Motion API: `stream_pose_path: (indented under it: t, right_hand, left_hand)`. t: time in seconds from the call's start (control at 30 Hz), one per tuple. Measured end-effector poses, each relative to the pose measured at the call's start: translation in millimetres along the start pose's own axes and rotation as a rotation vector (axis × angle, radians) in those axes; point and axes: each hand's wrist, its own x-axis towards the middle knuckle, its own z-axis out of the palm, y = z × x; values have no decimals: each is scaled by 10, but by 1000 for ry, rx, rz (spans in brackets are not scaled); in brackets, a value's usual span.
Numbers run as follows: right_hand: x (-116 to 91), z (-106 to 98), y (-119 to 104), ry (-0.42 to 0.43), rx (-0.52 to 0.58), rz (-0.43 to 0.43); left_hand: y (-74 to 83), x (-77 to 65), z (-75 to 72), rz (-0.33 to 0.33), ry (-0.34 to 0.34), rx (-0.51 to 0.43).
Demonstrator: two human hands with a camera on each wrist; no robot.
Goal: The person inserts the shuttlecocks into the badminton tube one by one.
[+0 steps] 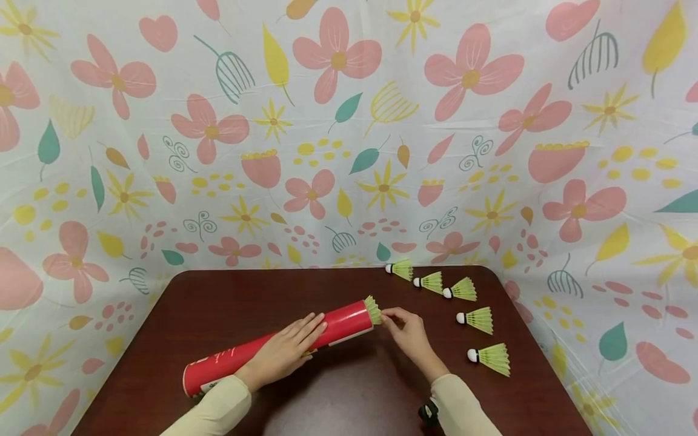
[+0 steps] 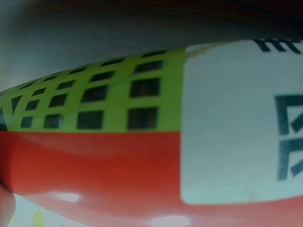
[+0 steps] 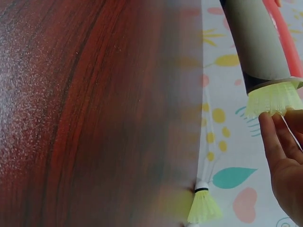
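Left hand [image 1: 286, 348] is gripping the tube [image 1: 346, 321]; right hand [image 1: 411, 336] is pinching a shuttlecock [image 1: 373, 310] between fingers [image 3: 271, 142]. A loosening left grip could be letting the tube slide toward the tabletop's [image 1: 262, 297] left edge.

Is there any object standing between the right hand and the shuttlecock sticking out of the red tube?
Nothing visible does: the right hand touches the shuttlecock at the mouth of the red tube. Five loose shuttlecocks lie apart on the table.

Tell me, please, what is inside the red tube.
A shuttlecock sits partly inside the tube, its yellow skirt poking out of the open end; its tip and anything deeper are covered from view.
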Motion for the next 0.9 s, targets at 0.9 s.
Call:
stream_pose_path:
  t: [0.9]
  right_hand:
    - [19,64,22,-106,-54,-29]
  left_hand:
    - [10,32,22,8,12,-25]
